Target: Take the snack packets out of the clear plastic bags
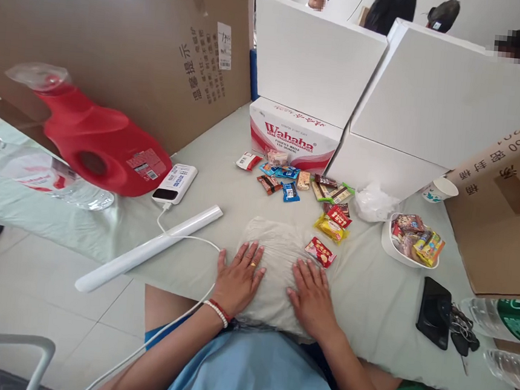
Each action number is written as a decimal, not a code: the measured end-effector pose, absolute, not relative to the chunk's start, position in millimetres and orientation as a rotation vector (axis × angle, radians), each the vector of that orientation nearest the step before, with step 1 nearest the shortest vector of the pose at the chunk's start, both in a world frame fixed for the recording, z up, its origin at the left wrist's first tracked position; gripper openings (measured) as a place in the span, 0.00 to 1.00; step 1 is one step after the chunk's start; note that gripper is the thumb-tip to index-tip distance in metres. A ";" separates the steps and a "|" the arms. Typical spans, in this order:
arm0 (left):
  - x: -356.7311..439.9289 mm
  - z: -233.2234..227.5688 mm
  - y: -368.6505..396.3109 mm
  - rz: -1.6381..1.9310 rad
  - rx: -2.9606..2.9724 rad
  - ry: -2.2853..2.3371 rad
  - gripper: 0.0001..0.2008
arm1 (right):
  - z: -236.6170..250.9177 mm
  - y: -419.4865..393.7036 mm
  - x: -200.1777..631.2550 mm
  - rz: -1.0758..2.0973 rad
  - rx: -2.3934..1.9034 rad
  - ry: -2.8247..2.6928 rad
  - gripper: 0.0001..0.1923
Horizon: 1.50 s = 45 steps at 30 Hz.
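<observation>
Plastic bag (276, 263) under both flat hands, white bowl (389, 246) holding snacks (415, 242)

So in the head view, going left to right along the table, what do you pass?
Red detergent bottle → power bank → left hand → right hand → white bowl of snacks → black phone.

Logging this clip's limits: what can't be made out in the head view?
- Bag: both hands, left and right, lie flat on it; contents unclear through cloudy plastic.
- Snack wrappers: print too small to read.
- Bottle: cut off by the right edge.
- Bowl: snacks cover its inside.
</observation>
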<state>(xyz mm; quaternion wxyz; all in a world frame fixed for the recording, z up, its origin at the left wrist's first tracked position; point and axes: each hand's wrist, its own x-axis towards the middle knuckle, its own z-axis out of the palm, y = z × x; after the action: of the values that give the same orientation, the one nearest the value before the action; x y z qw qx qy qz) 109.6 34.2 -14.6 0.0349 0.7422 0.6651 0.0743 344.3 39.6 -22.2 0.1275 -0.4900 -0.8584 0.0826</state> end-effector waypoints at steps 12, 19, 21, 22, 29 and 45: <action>82.2 -27.0 26.2 0.416 2.320 1.978 0.31 | 16.7 94.9 402.5 0.103 -1.594 -2.170 0.17; 78.7 -26.4 25.5 0.474 2.291 1.947 0.30 | 55.0 241.5 301.9 0.021 -1.580 -2.390 0.17; 78.7 -26.9 25.1 0.494 2.283 1.946 0.30 | 55.5 284.4 271.3 -0.067 -1.570 -2.469 0.19; 78.8 -27.1 24.9 0.503 2.279 1.946 0.30 | 54.8 304.3 257.8 -0.115 -1.549 -2.513 0.21; 78.1 -26.0 23.6 0.536 2.270 1.948 0.30 | 39.9 393.0 206.5 -0.062 -1.725 -2.855 0.33; 75.6 -21.6 22.8 0.548 2.262 1.909 0.28 | 60.6 365.2 258.7 0.015 -1.686 -2.351 0.26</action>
<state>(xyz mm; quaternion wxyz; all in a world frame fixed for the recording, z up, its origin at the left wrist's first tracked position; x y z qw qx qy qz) 75.6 22.8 -21.6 0.0657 0.7497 0.6329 0.1817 258.7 365.2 60.6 0.1238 -0.5783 -0.8064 0.0052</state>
